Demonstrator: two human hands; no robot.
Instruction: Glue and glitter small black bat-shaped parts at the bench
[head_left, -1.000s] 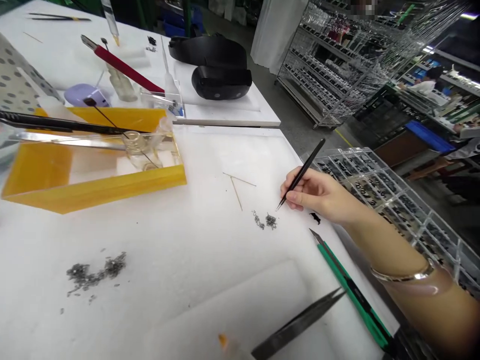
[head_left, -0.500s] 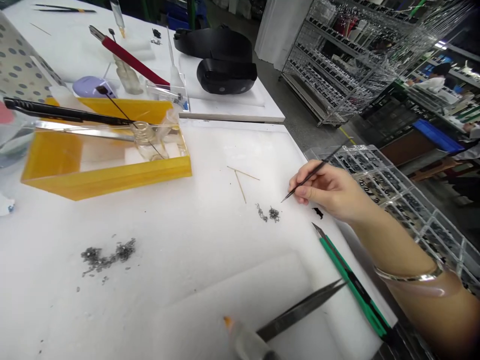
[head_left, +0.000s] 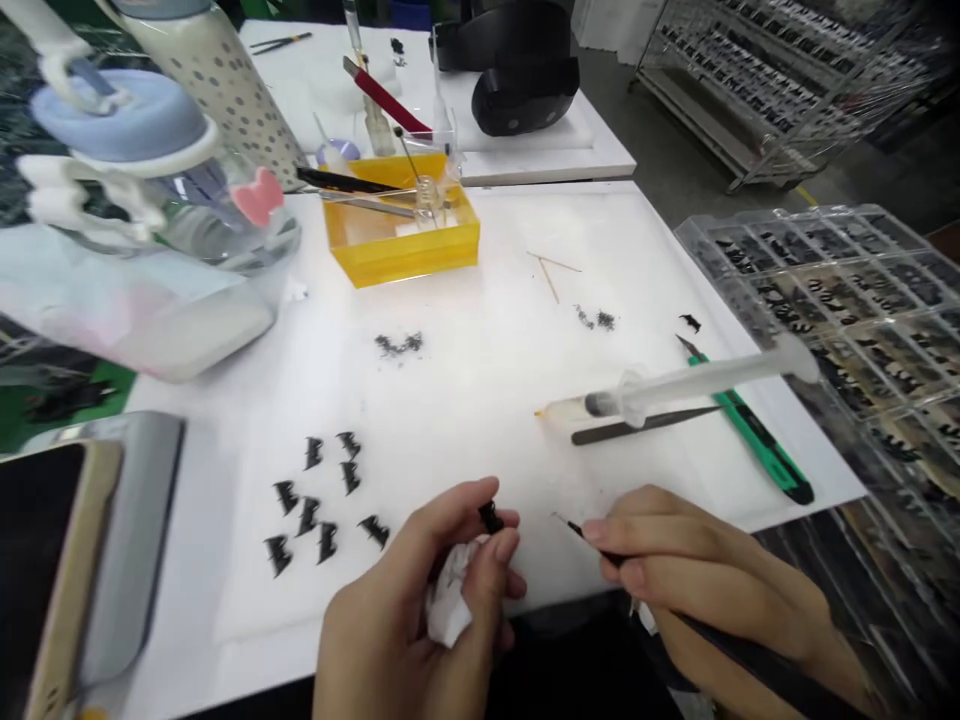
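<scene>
My left hand [head_left: 427, 610] pinches a small black piece [head_left: 490, 517] between thumb and fingers. A crumpled white tissue [head_left: 450, 598] is tucked in the same hand. My right hand [head_left: 697, 570] is closed round a thin black tool [head_left: 611, 557], pen-fashion; its fine tip points left toward the black piece, a short gap away. I cannot tell whether that tip is a brush or a needle. Left of my hands, several black bat-like pieces [head_left: 308, 515] lie on the white table. Tiny grey bits form one pile [head_left: 400, 345] at mid-table and another [head_left: 605, 320] farther right.
A syringe [head_left: 667, 385], grey tweezers [head_left: 637, 427] and a green craft knife [head_left: 750, 430] lie to the right, near a compartment box [head_left: 840, 300]. Behind stand a yellow tray [head_left: 412, 262] and drinking cups [head_left: 142, 150]. A phone [head_left: 52, 570] is at the left edge.
My view has swung down and left. My right hand has come back with the thin tool from the right grey pile to near my body. My left hand, holding the black piece, is now in view.
</scene>
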